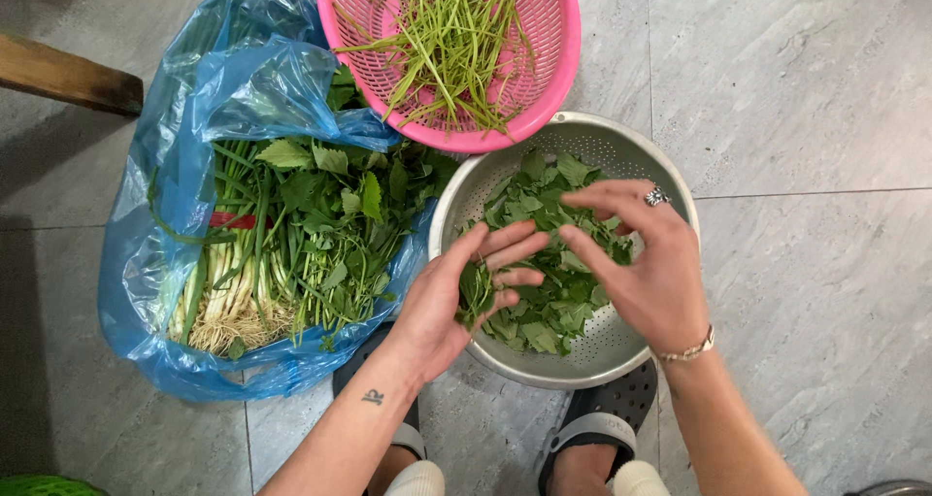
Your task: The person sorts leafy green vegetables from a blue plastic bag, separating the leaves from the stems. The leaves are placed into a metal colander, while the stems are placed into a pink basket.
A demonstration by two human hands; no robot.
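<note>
From the head view, I saw my left hand (456,297) with fingers pinched on a small sprig of leaves (476,292) over the metal colander (680,200); my right hand (641,263) hovered, fingers apart, empty. I judged the leaves light, limp, easily bruised, best held by the stem.

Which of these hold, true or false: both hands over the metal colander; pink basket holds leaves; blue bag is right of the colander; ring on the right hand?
1. Both hands, left hand and right hand, are over the metal colander. True.
2. The pink basket holds leaves. False: it holds bare green stems.
3. The blue bag lies right of the colander. False: it lies left.
4. The right hand wears a ring. True.
</note>
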